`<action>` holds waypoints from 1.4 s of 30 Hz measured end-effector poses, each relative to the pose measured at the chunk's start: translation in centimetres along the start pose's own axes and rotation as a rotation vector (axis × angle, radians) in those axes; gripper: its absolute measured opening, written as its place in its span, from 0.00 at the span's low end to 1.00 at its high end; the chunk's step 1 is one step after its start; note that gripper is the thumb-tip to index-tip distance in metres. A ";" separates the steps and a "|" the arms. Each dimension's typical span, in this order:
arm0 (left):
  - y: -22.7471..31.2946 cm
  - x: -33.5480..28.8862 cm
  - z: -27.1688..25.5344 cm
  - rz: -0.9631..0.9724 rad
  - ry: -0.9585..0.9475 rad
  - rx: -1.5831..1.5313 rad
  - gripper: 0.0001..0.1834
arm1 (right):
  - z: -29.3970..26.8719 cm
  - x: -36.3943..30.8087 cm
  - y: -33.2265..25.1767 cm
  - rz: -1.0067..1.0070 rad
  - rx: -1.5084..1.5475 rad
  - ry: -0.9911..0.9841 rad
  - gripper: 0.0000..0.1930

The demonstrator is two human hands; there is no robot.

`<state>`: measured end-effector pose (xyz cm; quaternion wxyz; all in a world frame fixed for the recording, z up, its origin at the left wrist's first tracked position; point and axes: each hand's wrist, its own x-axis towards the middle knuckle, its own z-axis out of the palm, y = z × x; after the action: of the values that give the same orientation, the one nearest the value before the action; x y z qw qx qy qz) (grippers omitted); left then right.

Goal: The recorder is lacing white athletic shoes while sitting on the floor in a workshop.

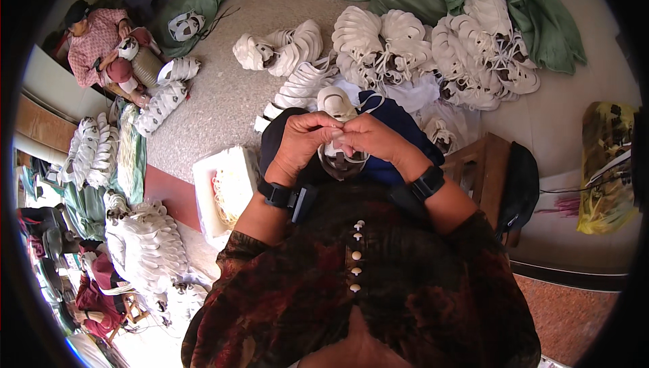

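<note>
A white shoe upper (336,102) with a dark lining rests over my lap, its rounded toe pointing away from me. My left hand (302,141) and my right hand (382,139) meet over its middle, fingertips pinched close together. What lies between the fingertips is too small and too covered to name. A thin pale lace (372,101) loops out from the upper beside my right hand. Both hands cover the centre of the upper, while its dark-lined near end shows below them. Dark blue cloth (405,121) lies under and beside my right hand.
Stacks of white shoe uppers (382,40) lie ahead, beside green sacks (541,16). A white box of pale laces (226,195) stands left; a wooden stool (483,172) stands right. At far left, a person (98,50) sits handling an upper, near another person (98,300).
</note>
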<state>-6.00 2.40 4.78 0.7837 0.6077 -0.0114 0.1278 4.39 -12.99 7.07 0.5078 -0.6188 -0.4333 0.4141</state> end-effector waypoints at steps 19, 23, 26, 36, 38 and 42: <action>-2.8 -0.6 -0.1 0.483 -0.413 1.213 0.19 | -4.4 3.2 -5.0 -0.315 -0.068 0.472 0.13; -4.4 -1.0 -1.7 0.441 -0.422 1.222 0.21 | -4.5 0.1 -19.4 -0.907 0.025 0.408 0.13; -4.7 -1.3 -2.0 0.447 -0.383 1.145 0.19 | -7.1 -2.9 -18.8 -0.877 0.000 0.339 0.13; -5.4 -0.4 -2.5 0.103 0.091 0.434 0.14 | -8.5 -5.5 -19.6 -0.735 -0.169 0.037 0.11; -3.9 0.6 -1.2 0.127 0.158 0.509 0.16 | -4.9 -4.4 -19.7 -0.699 -0.204 -0.018 0.11; -2.9 2.5 0.6 0.375 -0.120 0.670 0.16 | -4.4 -0.9 -21.8 -0.632 -0.295 -0.112 0.11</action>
<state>-2.88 1.61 2.59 0.5028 0.8238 -0.1255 0.2298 5.83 -12.62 29.32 0.4913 -0.4972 -0.6858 0.2028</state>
